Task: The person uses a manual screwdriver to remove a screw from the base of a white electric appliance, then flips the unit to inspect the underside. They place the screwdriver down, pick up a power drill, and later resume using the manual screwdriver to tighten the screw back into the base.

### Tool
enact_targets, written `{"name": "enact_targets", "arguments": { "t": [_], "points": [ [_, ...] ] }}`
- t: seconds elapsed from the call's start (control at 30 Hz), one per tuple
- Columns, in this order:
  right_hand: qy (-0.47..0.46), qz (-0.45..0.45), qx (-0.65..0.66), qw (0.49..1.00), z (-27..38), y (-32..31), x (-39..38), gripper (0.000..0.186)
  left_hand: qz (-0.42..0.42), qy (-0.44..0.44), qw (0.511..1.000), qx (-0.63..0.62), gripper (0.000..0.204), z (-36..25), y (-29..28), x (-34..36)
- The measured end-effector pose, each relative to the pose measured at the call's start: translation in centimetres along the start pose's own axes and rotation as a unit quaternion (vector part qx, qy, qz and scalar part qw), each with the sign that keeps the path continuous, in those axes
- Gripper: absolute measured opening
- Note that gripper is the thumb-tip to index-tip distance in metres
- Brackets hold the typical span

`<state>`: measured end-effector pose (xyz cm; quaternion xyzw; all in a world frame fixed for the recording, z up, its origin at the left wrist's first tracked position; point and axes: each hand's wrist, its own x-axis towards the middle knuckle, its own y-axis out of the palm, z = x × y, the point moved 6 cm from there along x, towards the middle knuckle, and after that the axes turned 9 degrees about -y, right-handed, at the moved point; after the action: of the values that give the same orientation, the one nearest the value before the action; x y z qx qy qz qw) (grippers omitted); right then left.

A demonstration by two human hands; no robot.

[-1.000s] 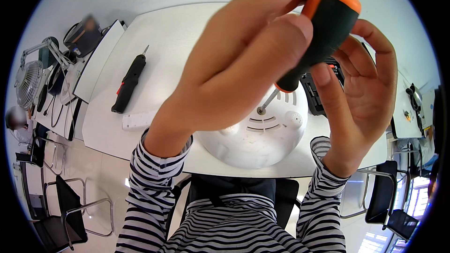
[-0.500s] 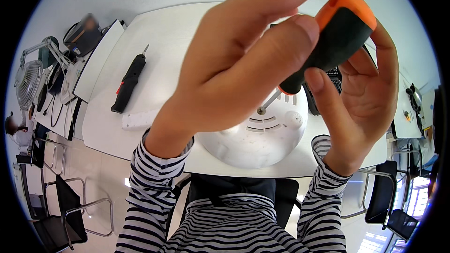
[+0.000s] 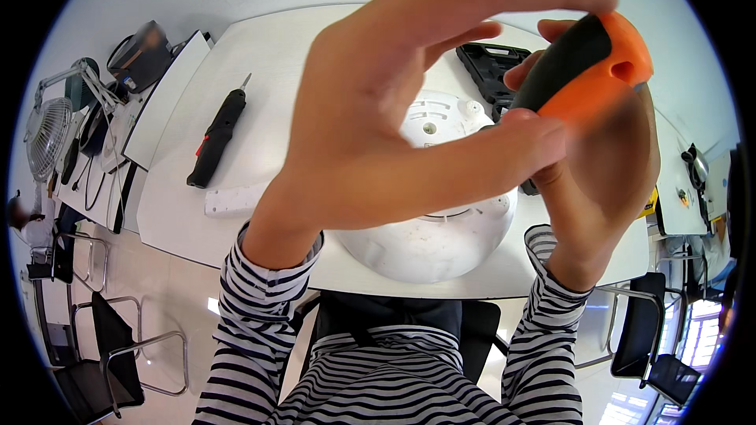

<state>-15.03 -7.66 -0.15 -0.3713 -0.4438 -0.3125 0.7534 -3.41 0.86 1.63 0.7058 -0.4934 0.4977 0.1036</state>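
Note:
Close to the camera, a screwdriver [image 3: 587, 71] with a fat black and orange handle is held between both hands. My left hand [image 3: 378, 122] pinches the handle's top end between thumb and fingertip. My right hand [image 3: 602, 181] is behind it, its fingers curled around the handle's far side. The screwdriver's shaft and tip are hidden behind my left thumb. Below lies a rounded white housing [image 3: 425, 256] with vent slots, a round hole and small feet on its upturned face; my left hand covers part of it.
A black cordless screwdriver [image 3: 216, 138] with a red switch lies on the white table [image 3: 268, 55] at left. Beside my left wrist is a white bar [image 3: 232, 201]. An open black tool case [image 3: 492, 67] is behind the housing. Chairs [image 3: 102, 354] stand at lower left.
The screwdriver's handle has rolled and tipped, showing more orange. Its shaft, seen before at the hole in the housing, is now out of sight. My left thumb has swung lower and to the right.

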Motion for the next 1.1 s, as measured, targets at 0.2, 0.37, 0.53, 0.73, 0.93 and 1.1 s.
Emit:
{"name": "enact_targets", "arguments": {
  "t": [0.2,0.37,0.53,0.73,0.93,1.1],
  "points": [
    [0.037,-0.01,0.04,0.998,-0.1,-0.7,0.1,0.053,0.038,-0.024,0.997,-0.063,0.067,0.2,-1.3,-4.9],
    [-0.055,-0.001,-0.033,0.998,0.1,-2.0,1.0,0.049,-0.016,-0.134,0.988,-0.079,0.052,0.8,-2.5,-9.9],
    [-0.099,0.014,-0.097,0.99,-0.2,-3.8,1.6,0.043,-0.092,-0.188,0.972,-0.112,0.047,1.6,-3.0,-13.6],
    [-0.097,-0.046,-0.156,0.982,0.4,-10.1,3.3,0.037,-0.137,-0.25,0.956,-0.069,0.044,1.7,-4.1,-18.0],
    [-0.018,-0.124,-0.283,0.951,-3.2,-16.3,0.3,0.048,-0.187,-0.297,0.935,-0.056,0.04,1.1,-5.3,-22.3],
    [0.142,-0.113,-0.053,0.982,-10.4,-15.4,-4.8,0.04,-0.195,-0.311,0.929,-0.047,0.038,1.0,-5.1,-23.3]
  ]
}}
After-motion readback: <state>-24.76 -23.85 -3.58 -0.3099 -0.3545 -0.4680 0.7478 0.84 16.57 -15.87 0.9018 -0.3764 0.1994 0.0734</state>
